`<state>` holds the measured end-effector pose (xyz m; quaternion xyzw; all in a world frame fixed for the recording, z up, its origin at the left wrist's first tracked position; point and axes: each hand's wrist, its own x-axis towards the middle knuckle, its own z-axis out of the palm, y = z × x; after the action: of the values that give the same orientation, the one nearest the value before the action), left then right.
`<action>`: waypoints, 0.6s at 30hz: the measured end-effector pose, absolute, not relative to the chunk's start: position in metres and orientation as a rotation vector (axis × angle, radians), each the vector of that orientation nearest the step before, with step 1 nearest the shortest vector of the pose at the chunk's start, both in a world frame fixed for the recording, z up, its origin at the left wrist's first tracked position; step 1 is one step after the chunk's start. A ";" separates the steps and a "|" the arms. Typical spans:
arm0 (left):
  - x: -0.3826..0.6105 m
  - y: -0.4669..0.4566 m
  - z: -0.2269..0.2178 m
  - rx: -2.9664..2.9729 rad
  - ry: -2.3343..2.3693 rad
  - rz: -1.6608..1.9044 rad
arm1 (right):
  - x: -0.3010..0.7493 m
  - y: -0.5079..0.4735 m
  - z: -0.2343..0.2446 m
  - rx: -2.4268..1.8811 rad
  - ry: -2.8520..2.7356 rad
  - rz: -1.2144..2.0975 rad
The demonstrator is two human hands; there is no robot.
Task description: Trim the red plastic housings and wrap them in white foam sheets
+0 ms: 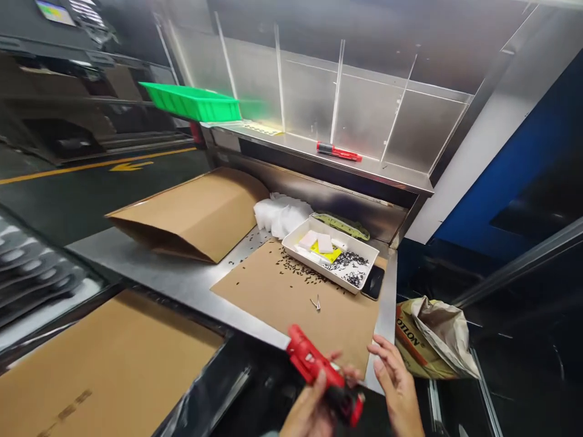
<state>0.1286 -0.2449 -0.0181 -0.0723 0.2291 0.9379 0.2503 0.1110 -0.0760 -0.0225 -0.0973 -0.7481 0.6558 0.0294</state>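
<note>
The left hand (310,408) is closed round a red power tool (324,375) held off the near edge of the bench (150,267) and the right hand (397,381) hangs open, empty, beside it — a slip would likely drop the tool clear of the cardboard sheet (282,291), while a careless swing farther in could scatter the loose black screws (300,270) by the white tray (296,243).

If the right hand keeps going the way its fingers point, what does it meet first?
Likely the red tool held by the left hand: the right hand points up-left toward it, nearly touching. Past it lies the cardboard sheet. Depth is uncertain.
</note>
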 end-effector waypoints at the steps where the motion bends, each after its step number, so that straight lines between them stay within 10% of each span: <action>1: 0.115 -0.255 -0.019 -0.230 0.594 2.598 | 0.109 -0.082 -0.025 -0.334 -2.309 1.947; 18: -0.020 -0.317 -0.036 -0.284 0.486 2.458 | 0.025 -0.206 -0.031 -0.622 -1.934 2.159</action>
<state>-0.0200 -0.3168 -0.0357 -0.1074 0.1834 0.9283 0.3050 0.0253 -0.2063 -0.0307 -0.2091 -0.6498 0.7254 0.0886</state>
